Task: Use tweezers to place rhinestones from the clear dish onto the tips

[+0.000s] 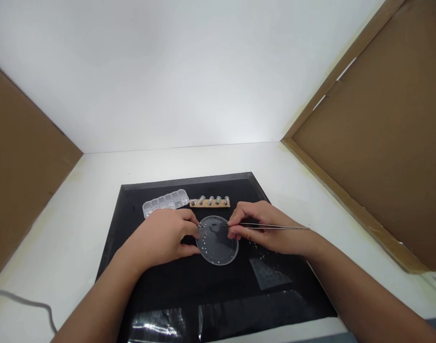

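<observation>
My right hand (262, 224) pinches thin metal tweezers (277, 227), whose tips reach over the upper part of a round clear dish (221, 250). Small pale bits (204, 240) lie scattered mostly along the dish's left side and lower edge. Whether the tweezers' tips hold one is too small to tell. With thumb and fingers curled at its left rim, my left hand (171, 233) grips the dish. Behind it lies a tan strip (209, 206) carrying several short, rounded, nail-like pieces (218, 200).
A clear compartment box (167, 200) sits behind my left hand, partly covered by it. Loose tiny bits (261, 252) and a translucent sheet (270, 274) lie on the black mat (168, 290). Brown boards (378, 128) flank the white table, and a grey cable (21, 300) runs at the left.
</observation>
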A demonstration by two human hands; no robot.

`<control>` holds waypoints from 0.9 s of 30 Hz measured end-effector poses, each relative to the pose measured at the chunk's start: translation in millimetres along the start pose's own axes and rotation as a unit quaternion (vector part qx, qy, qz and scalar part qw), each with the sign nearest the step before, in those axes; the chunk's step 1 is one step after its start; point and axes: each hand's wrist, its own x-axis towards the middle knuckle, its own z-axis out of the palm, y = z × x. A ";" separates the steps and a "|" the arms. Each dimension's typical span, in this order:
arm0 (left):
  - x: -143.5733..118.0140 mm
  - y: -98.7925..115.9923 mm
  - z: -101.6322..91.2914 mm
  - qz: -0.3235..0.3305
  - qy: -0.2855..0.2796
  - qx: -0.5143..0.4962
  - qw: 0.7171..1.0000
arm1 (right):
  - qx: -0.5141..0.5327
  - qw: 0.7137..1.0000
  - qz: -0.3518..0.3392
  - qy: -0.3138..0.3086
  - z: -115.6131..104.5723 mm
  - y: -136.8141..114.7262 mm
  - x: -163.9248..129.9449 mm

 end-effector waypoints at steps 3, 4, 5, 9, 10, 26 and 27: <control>0.5 -0.6 1.0 0.003 0.003 -0.009 1.000 | 0.027 0.999 0.003 -0.031 2.3 -0.5 -0.7; 0.6 -0.4 0.8 0.003 0.003 -0.011 1.000 | 0.028 0.999 -0.001 -0.039 2.8 -0.3 -0.8; 0.8 -0.1 0.4 0.001 0.001 -0.011 1.000 | 0.024 0.999 -0.004 -0.044 3.0 0.0 -0.8; 1.3 2.2 -2.1 -0.015 -0.016 -0.002 1.000 | -0.015 0.999 -0.017 -0.035 2.8 3.4 0.1; 1.3 2.7 -2.6 -0.017 -0.018 0.001 1.000 | -0.018 0.999 -0.016 -0.029 2.8 4.3 0.5; 0.9 5.9 -1.7 -0.014 -0.014 0.015 1.000 | 0.044 0.999 -0.001 -0.025 4.6 6.9 2.3; 0.8 6.4 -1.8 -0.015 -0.012 0.012 1.000 | 0.044 0.999 -0.012 -0.017 3.2 7.2 1.8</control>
